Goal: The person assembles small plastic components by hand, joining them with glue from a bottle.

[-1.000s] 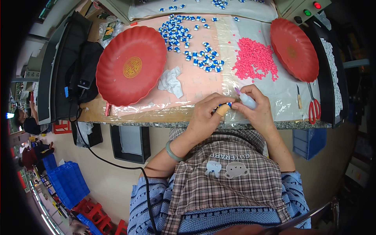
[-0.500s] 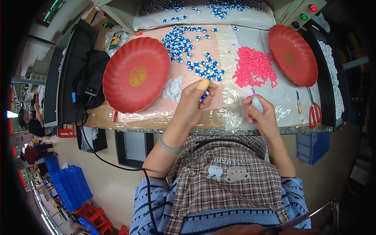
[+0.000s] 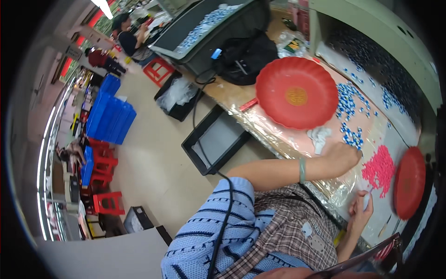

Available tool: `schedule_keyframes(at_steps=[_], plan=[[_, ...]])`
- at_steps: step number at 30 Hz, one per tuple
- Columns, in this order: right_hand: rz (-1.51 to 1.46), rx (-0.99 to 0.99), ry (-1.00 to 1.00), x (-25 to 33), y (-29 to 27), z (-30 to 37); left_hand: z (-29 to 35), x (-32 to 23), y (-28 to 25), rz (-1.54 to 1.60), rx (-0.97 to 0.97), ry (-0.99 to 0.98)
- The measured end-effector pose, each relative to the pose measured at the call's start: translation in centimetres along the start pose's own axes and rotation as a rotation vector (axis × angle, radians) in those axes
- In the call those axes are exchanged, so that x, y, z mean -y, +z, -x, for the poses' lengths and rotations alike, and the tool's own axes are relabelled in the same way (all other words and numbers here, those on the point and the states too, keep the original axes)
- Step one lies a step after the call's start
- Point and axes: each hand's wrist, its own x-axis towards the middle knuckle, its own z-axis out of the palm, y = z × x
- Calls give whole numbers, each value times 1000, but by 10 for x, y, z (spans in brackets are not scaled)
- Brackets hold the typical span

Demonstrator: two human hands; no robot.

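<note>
My left hand [image 3: 343, 159] is closed, knuckles up, at the near end of a loose group of small blue-and-white pieces [image 3: 351, 136]. Its fingertips face away, so what they hold is hidden. My right hand [image 3: 359, 213] grips a small pale squeeze bottle [image 3: 366, 201] with a thin purple nozzle. The nozzle tip points at the near edge of a heap of small bright pink pieces [image 3: 380, 170]. Beside my left hand lies a crumpled white tissue [image 3: 318, 137].
A large red scalloped tray [image 3: 274, 111] lies at the table's left, another red tray [image 3: 409, 183] at the right. Behind are a black bag [image 3: 248, 58] and a dark bin [image 3: 218, 46] of pieces. A black cable [image 3: 226, 204] crosses my sleeve. Two people work far left.
The view has swung left, showing more of the floor and room. My left hand, earlier raised with blue-and-white pieces in its fingers, is now turned knuckles up by the loose pieces. My right keeps the bottle.
</note>
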Motion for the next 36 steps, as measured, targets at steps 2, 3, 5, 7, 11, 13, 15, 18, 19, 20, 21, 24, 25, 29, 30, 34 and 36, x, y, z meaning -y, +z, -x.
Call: schedule_keyframes(at_steps=[2,3,5,7,11,13,15,18,19,20,21,24,25,29,30,34,36], plan=[[-5,-53,8,-3,2,-3,1,1,-2,-9,33,40],[-5,-32,4,-3,3,-4,3,2,0,-21,23,26],[10,0,1,-4,5,-6,6,4,1,-15,-6,68],[-7,3,-12,-3,6,-5,8,6,-5,5,-22,89],[-109,-58,-54,7,16,-7,12,8,-4,37,-50,69],[-149,-53,-79,9,17,-7,12,9,-1,22,-35,128],[-186,-52,-101,10,19,-7,12,10,1,9,-28,152],[-202,-112,-104,11,21,-6,11,9,3,-2,-8,209],[-205,-126,-116,12,20,-7,11,9,1,65,-16,177],[-209,-144,-128,11,21,-6,12,10,0,134,-21,149],[-207,-151,-127,6,13,-6,13,8,-1,140,-19,152],[-143,-110,-134,-8,-16,-3,14,-3,-4,396,55,-26],[-182,-95,-143,-9,-19,-4,16,-3,-12,591,51,-67],[-245,-95,-144,-3,-20,-10,28,-13,-48,1015,137,-286],[-271,-82,-141,5,-13,-11,33,-12,-45,1045,93,-257],[-189,-182,-186,31,3,-3,38,-18,-53,1226,298,-443],[-184,-238,-185,41,7,-2,40,-26,-62,1298,349,-581]])
